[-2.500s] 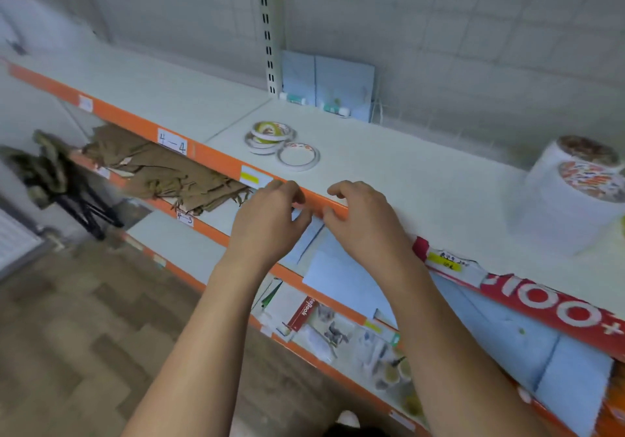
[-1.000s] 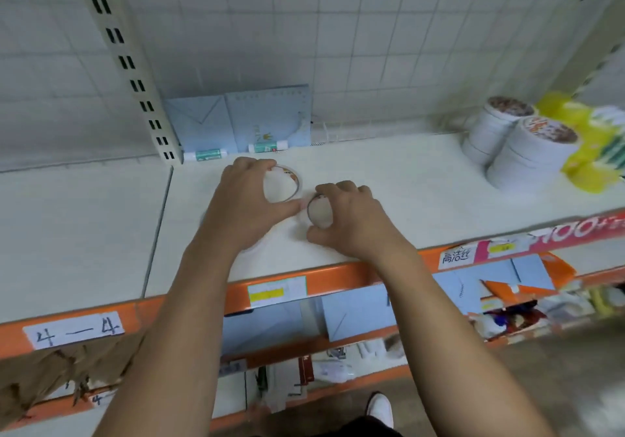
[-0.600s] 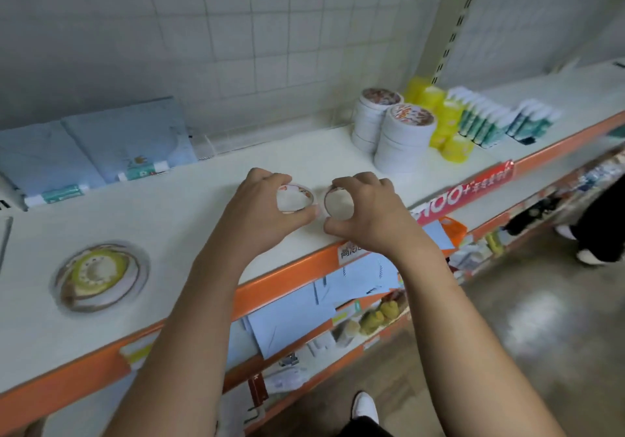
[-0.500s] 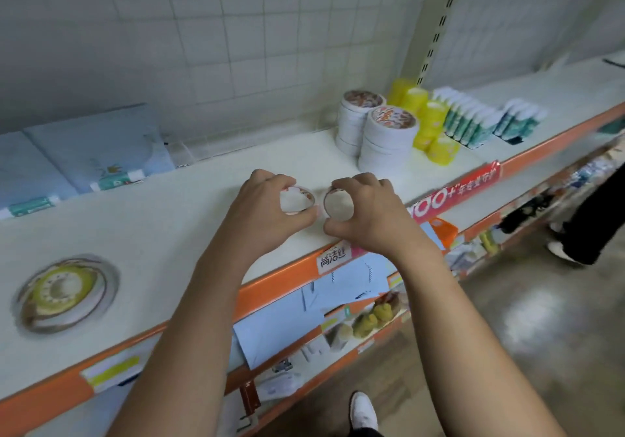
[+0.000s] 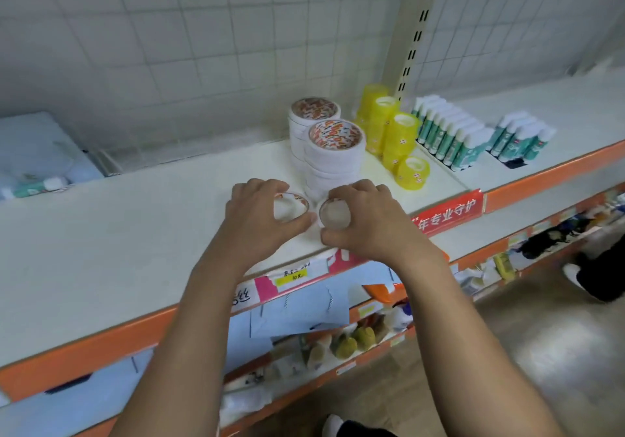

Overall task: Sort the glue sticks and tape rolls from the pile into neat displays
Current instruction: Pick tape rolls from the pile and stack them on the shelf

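Observation:
My left hand point(image 5: 257, 213) grips a thin white tape roll point(image 5: 291, 202) with a printed core, fingers and thumb curled round its rim. My right hand point(image 5: 367, 220) grips a second white tape roll point(image 5: 334, 213) the same way. Both rolls are held side by side just in front of two stacks of white tape rolls point(image 5: 333, 157) on the white shelf point(image 5: 135, 227). To the right of the stacks stand yellow tape rolls point(image 5: 394, 132), then rows of upright green-and-white glue sticks point(image 5: 449, 134) and a smaller group of glue sticks point(image 5: 522, 139).
Blue envelopes with two lying glue sticks point(image 5: 33, 188) rest at the far left of the shelf. The shelf has an orange front edge point(image 5: 101, 345) with a red label strip point(image 5: 446, 213). Lower shelves hold mixed goods. A person's dark shoe point(image 5: 588, 277) shows on the floor at right.
Both hands picked up one tape roll each from the left part of the shelf and carried them right to the front of the white tape stacks; the view turned right with them.

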The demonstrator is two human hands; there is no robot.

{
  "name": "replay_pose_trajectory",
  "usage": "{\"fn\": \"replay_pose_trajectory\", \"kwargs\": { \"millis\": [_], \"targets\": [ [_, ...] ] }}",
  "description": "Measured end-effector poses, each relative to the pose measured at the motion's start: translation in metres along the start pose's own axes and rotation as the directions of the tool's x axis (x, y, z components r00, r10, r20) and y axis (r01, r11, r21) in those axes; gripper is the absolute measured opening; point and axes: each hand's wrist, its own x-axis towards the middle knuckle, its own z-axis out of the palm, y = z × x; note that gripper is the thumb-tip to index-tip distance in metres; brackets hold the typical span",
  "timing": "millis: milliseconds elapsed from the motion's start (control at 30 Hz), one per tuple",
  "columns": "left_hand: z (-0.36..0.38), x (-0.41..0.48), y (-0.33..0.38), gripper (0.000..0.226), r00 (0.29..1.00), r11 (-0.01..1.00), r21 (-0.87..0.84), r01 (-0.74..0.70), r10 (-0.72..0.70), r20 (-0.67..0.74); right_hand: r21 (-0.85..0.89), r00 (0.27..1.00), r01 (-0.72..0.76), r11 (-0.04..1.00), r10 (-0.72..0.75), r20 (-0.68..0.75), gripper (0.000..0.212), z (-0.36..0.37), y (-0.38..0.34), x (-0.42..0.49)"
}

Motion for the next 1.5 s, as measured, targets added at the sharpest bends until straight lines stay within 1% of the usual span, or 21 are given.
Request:
{"fn": "replay_pose_trajectory", "kwargs": {
  "millis": [133,233,300,467,633,767,867,933,1067,1200,1333,1433,1500],
  "targets": [
    [0.011,0.000,0.006,0.068,0.998,0.998,0.012,0.059,-0.059,-0.037,-0.025,0.996,0.086,0.996,-0.085,0.036,0.066,-0.005,0.016,0.000],
    [0.009,0.002,0.009,0.070,0.996,0.997,0.027,0.071,-0.070,-0.054,0.004,0.992,0.125,0.992,-0.125,0.017,0.067,-0.015,0.019,-0.003],
    [0.004,0.005,0.014,0.069,0.997,0.998,0.032,0.057,-0.056,-0.053,0.035,0.990,0.144,0.989,-0.144,-0.013,0.067,-0.022,0.017,-0.007],
    [-0.017,0.009,0.024,0.069,0.998,0.998,0.055,0.027,-0.024,-0.064,0.043,0.982,0.189,0.981,-0.188,-0.032,0.066,-0.037,0.009,-0.018],
    [-0.039,0.021,0.031,0.061,0.998,0.998,0.053,-0.018,0.021,-0.064,0.017,0.972,0.217,0.976,-0.214,-0.094,0.068,-0.064,-0.004,-0.019],
    [-0.054,0.032,0.037,0.057,0.997,0.998,0.013,-0.055,0.056,-0.048,-0.010,0.963,0.230,0.973,-0.229,-0.144,0.070,-0.081,-0.012,0.003],
    [-0.062,0.039,0.039,0.051,0.997,0.997,-0.021,-0.073,0.073,-0.034,-0.009,0.961,0.251,0.968,-0.251,-0.120,0.071,-0.084,-0.012,0.031],
    [-0.064,0.042,0.039,0.055,0.998,0.998,-0.022,-0.052,0.051,-0.031,-0.009,0.954,0.282,0.959,-0.281,-0.102,0.071,-0.084,-0.010,0.050],
    [-0.068,0.052,0.039,0.062,0.998,1.000,-0.002,-0.010,0.010,-0.054,0.046,0.944,0.321,0.946,-0.316,-0.090,0.074,-0.081,-0.006,0.077],
    [-0.069,0.062,0.044,0.064,0.994,1.000,0.012,-0.017,0.018,-0.104,0.113,0.919,0.391,0.913,-0.382,-0.099,0.062,-0.079,0.000,0.094],
    [-0.059,0.075,0.063,0.066,0.994,0.999,0.026,-0.048,0.050,-0.099,0.194,0.905,0.419,0.887,-0.425,-0.014,0.070,-0.079,0.013,0.096],
    [-0.045,0.084,0.083,0.072,0.995,0.997,0.009,-0.082,0.082,-0.047,0.284,0.910,0.393,0.874,-0.415,0.019,0.073,-0.085,0.031,0.091],
    [-0.035,0.090,0.096,0.074,0.995,0.994,-0.023,-0.102,0.102,-0.018,0.260,0.935,0.336,0.905,-0.354,0.023,0.076,-0.086,0.046,0.089]
  ]
}}
